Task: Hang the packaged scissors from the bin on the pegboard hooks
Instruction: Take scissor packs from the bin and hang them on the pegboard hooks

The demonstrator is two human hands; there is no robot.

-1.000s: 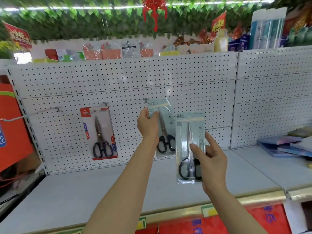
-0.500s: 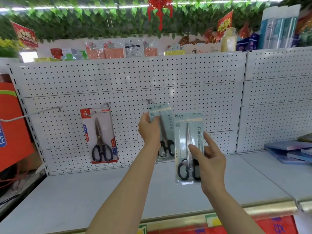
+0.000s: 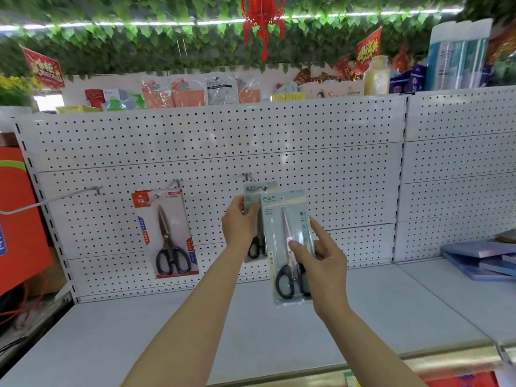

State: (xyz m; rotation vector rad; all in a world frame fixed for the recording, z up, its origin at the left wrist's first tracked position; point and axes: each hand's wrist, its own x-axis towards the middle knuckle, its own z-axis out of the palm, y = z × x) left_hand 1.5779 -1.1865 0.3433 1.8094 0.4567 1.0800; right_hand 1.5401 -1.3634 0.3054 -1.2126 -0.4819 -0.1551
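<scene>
Pale blue-grey card and clear blister: second pack of scissors (image 3: 289, 247) pinched upright in right hand (image 3: 321, 263), thumb across the blades, fingers curled behind, held just near of and overlapping the right edge of first pack (image 3: 254, 219). First pack hanging at middle hook (image 3: 249, 177) on pegboard (image 3: 223, 152), steadied by left hand (image 3: 238, 227), fingers gripping its left edge near the top. Step in hand, by judgement: hanging the right-hand pack onto that same middle hook, in front of the one already there. Next move likely calls for raising the pack until the hole in its header meets the hook tip, then sliding it far along the wire; left hand probably best kept on the hung pack to stop any swing. Hole itself too small to make out. Red-carded scissors (image 3: 167, 233) already hung to the left, header reading roughly "SCISSORS"; far-left long hook (image 3: 69, 194) bare. Bin not in view. Chinese characters down the held pack's right side and on its header, too blurred to read; red hanging signs (image 3: 44, 69) above likewise unreadable
</scene>
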